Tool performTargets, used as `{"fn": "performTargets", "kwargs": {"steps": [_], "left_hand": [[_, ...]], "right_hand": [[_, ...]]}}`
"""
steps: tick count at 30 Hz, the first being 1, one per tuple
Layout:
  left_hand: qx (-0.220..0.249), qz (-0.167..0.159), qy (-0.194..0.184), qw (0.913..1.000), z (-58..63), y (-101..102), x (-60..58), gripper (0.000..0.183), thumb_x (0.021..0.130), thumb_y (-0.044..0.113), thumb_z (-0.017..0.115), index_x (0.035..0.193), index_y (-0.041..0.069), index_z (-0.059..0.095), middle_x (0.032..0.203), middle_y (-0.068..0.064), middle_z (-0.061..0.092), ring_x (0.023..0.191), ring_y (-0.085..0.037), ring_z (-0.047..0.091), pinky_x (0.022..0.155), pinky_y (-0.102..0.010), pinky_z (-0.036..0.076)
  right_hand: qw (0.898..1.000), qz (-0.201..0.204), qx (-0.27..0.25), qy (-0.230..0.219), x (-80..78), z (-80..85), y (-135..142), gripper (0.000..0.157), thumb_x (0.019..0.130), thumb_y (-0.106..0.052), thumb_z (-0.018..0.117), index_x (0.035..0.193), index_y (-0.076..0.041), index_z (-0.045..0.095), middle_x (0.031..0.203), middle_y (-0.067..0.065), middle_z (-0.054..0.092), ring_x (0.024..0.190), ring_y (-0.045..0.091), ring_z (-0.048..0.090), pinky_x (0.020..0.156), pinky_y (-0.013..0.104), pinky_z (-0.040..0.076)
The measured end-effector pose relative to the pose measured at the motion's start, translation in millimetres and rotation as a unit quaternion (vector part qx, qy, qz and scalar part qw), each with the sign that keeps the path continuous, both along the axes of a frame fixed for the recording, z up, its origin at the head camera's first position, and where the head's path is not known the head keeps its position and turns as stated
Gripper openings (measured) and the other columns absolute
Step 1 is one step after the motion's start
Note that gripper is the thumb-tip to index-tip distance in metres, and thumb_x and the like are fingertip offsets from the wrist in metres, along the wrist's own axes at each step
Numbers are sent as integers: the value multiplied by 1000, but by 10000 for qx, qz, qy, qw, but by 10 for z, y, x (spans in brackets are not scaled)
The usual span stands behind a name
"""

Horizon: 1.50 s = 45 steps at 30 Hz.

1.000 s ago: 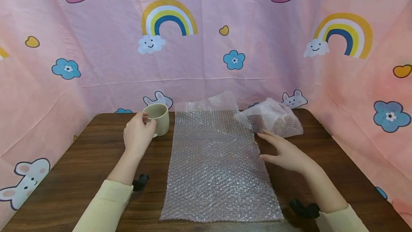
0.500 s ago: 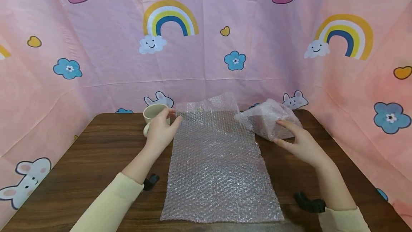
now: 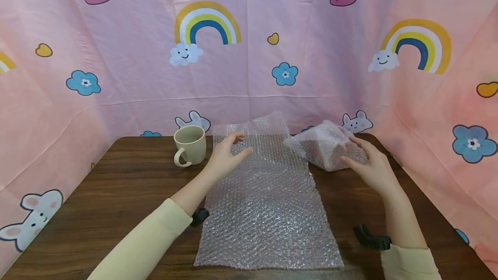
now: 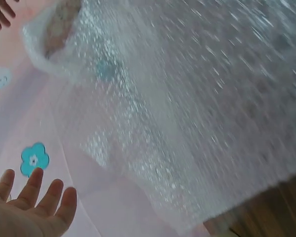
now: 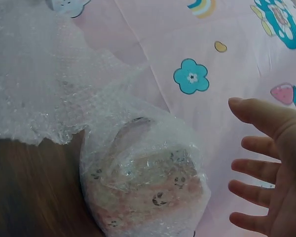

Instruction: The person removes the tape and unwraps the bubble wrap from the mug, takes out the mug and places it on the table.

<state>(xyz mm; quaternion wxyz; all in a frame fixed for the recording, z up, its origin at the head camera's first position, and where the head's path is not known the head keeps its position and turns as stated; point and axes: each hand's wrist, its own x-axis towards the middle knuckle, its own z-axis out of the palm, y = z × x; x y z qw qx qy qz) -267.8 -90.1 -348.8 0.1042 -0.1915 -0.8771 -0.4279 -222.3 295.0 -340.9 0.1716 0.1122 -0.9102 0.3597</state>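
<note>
A sheet of bubble wrap (image 3: 268, 211) lies spread over the middle of the table. Above its far left part hovers my left hand (image 3: 227, 154), fingers loosely spread and holding nothing; the left wrist view shows its fingers (image 4: 32, 197) apart from the film. To its left stands a cream mug (image 3: 190, 144), upright, handle facing front left. My right hand (image 3: 371, 167) is at the right side of a bundle (image 3: 330, 146) in bubble wrap. In the right wrist view a gap separates that hand from the bundle; a patterned, pale orange item (image 5: 153, 187) shows through the film, its kind unclear.
The dark wooden table (image 3: 128, 193) ends at a pink patterned cloth (image 3: 249, 77), which also hangs at both sides. Black wrist-worn devices (image 3: 371, 239) sit under both forearms. A strip of film (image 3: 297, 146) links or touches bundle and sheet; cannot tell which.
My left hand has left the mug and moved right over the sheet; the mug's handle now points front left. My right hand has moved right, from the sheet's edge to the bundle's far side.
</note>
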Motion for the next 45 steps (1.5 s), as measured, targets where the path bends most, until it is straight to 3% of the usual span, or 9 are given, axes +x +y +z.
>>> {"fn": "performTargets", "kwargs": {"steps": [6, 12, 18, 21, 29, 36, 45], "left_hand": [[-151, -501, -33, 9986, -13, 220, -30, 59, 92, 38, 64, 138, 7, 45, 135, -11, 49, 127, -28, 42, 101, -49, 36], [-108, -723, -220, 9971, -34, 416, -68, 60, 91, 41, 64, 140, 11, 44, 137, -7, 47, 126, -29, 43, 98, -47, 39], [31, -1038, -453, 9936, -47, 587, -119, 62, 91, 42, 65, 142, 15, 42, 139, -4, 45, 126, -26, 44, 96, -45, 42], [93, -1110, -447, 9928, -53, 671, -156, 63, 91, 42, 64, 143, 14, 41, 139, -7, 45, 124, -25, 44, 95, -45, 42], [275, -1342, -348, 9900, -92, 900, -229, 62, 92, 39, 64, 143, 12, 40, 140, -9, 43, 120, -27, 47, 89, -44, 45], [297, -1248, -177, 9916, -124, 1090, -250, 59, 92, 34, 65, 142, 13, 42, 139, -8, 45, 122, -27, 45, 94, -42, 42], [427, -1102, -149, 9929, -140, 1304, -305, 66, 89, 40, 68, 145, 19, 39, 144, 2, 40, 133, -20, 36, 102, -47, 36]], "right_hand": [[9991, -154, -362, -164, -77, -6, 27, 74, 90, -37, 67, 149, -7, 33, 148, 23, 32, 134, 47, 27, 96, 68, 27], [9975, -243, -659, -54, -155, -51, 22, 76, 91, -36, 67, 149, -4, 30, 148, 23, 31, 134, 44, 27, 102, 63, 25], [9932, -169, -1153, 54, -212, -187, 34, 82, 90, -28, 70, 153, -10, 22, 153, 21, 20, 139, 42, 17, 105, 64, 17], [9917, -135, -1272, 90, -228, -267, 58, 84, 89, -24, 70, 154, -13, 18, 156, 18, 13, 141, 41, 10, 104, 67, 13], [9883, -26, -1519, 134, -318, -418, 120, 91, 88, -21, 72, 155, -17, 12, 157, 16, 9, 142, 39, 5, 105, 66, 11], [9853, -84, -1706, -1, -365, -582, 173, 97, 87, -20, 73, 156, -16, 6, 159, 13, 4, 142, 37, 4, 107, 64, 10], [9839, -250, -1766, -70, -416, -687, 230, 105, 84, -18, 76, 155, -21, 0, 159, 12, -1, 142, 37, 0, 108, 63, 7]]}}
